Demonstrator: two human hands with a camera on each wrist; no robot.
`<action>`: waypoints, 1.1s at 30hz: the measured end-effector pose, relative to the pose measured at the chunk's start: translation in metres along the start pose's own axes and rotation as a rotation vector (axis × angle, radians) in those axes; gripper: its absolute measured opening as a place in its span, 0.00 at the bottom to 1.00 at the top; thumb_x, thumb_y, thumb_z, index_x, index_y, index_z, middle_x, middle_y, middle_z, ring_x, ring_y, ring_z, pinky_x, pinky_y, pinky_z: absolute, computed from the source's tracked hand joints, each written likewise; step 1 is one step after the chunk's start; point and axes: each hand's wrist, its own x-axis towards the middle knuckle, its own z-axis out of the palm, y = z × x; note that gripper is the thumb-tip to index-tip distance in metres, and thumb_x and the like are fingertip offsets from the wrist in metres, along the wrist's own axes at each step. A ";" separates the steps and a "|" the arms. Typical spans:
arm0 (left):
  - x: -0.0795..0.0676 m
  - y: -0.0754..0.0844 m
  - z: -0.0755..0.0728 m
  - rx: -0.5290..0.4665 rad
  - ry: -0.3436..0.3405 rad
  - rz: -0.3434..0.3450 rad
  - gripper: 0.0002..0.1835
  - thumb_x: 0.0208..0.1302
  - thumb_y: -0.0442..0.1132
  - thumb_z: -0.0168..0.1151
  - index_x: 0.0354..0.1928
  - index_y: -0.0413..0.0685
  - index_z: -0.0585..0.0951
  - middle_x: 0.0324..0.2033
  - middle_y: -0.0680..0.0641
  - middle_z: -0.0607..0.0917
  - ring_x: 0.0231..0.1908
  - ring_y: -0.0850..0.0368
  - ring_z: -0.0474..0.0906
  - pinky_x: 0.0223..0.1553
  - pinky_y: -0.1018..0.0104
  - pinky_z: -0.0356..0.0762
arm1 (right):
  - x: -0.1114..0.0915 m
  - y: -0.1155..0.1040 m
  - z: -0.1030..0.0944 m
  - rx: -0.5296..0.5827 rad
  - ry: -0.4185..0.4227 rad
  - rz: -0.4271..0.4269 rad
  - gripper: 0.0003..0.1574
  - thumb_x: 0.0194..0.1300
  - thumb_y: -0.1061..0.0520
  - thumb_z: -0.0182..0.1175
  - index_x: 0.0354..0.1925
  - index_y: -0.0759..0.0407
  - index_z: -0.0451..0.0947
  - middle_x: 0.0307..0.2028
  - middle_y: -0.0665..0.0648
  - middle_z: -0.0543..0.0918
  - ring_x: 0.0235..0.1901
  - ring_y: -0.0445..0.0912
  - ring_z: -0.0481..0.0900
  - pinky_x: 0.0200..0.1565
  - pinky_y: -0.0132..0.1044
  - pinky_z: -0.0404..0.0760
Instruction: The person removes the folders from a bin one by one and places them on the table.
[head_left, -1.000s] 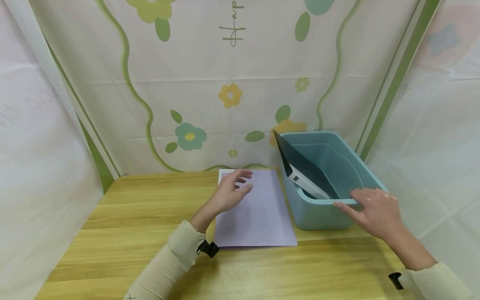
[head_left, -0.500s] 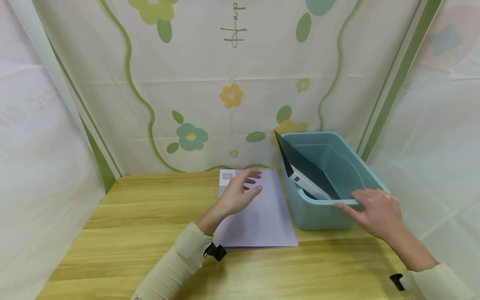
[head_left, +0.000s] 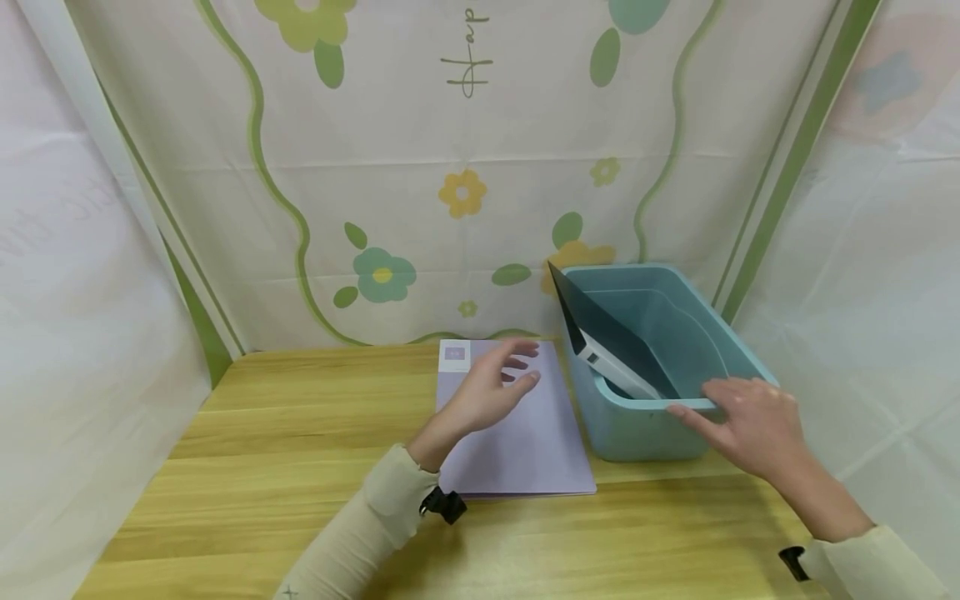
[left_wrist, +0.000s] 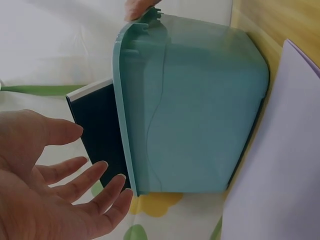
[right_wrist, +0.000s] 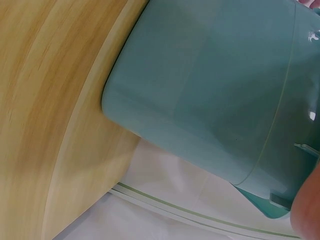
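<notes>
My left hand [head_left: 491,392] hangs above a flat lilac folder [head_left: 517,458] with a white label at its far left corner. Its fingers are relaxed and spread, holding nothing. Over the near rim of a blue-green plastic bin [head_left: 648,437] my right hand [head_left: 757,425] hooks its fingers, with the thumb along the rim. Leaning inside the bin is a dark, flat binder-like thing [left_wrist: 100,130] with a white edge; its upper corner sticks out past the left rim. In the left wrist view the left fingers appear in front of that dark cover, and contact cannot be told.
A wooden table [head_left: 300,467] carries the folder and bin. Behind it hangs a white cloth [head_left: 405,125] with printed flowers, and similar cloth closes both sides. The bin stands close to the folder's right side.
My left hand has drifted right across the folder, uncovering its white label. The right hand, the bin and the dark binder-like thing have stayed in place.
</notes>
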 end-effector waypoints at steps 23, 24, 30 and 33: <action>0.017 0.017 0.020 -0.061 -0.073 0.032 0.25 0.74 0.35 0.58 0.71 0.42 0.70 0.63 0.43 0.79 0.59 0.44 0.79 0.60 0.49 0.79 | 0.000 -0.002 0.000 -0.002 -0.030 0.011 0.37 0.62 0.19 0.56 0.19 0.42 0.57 0.17 0.41 0.54 0.15 0.39 0.51 0.17 0.34 0.45; 0.017 0.018 0.020 -0.060 -0.075 0.031 0.25 0.74 0.35 0.58 0.71 0.43 0.70 0.64 0.43 0.78 0.59 0.44 0.79 0.59 0.51 0.79 | 0.000 -0.002 0.000 -0.001 -0.027 0.009 0.37 0.62 0.19 0.56 0.19 0.42 0.57 0.17 0.41 0.54 0.15 0.39 0.51 0.17 0.34 0.45; 0.020 0.021 0.023 -0.047 -0.068 0.034 0.25 0.75 0.38 0.59 0.71 0.45 0.70 0.65 0.43 0.78 0.58 0.50 0.80 0.57 0.63 0.80 | 0.001 -0.001 0.002 0.001 0.007 -0.010 0.37 0.63 0.19 0.53 0.18 0.42 0.58 0.17 0.41 0.53 0.15 0.38 0.50 0.17 0.34 0.44; 0.022 0.021 0.024 -0.084 -0.060 0.028 0.24 0.75 0.38 0.59 0.70 0.45 0.71 0.64 0.45 0.78 0.58 0.51 0.81 0.58 0.62 0.80 | 0.001 -0.001 0.003 0.003 0.010 -0.009 0.38 0.63 0.18 0.53 0.18 0.43 0.57 0.17 0.40 0.52 0.16 0.38 0.49 0.17 0.34 0.43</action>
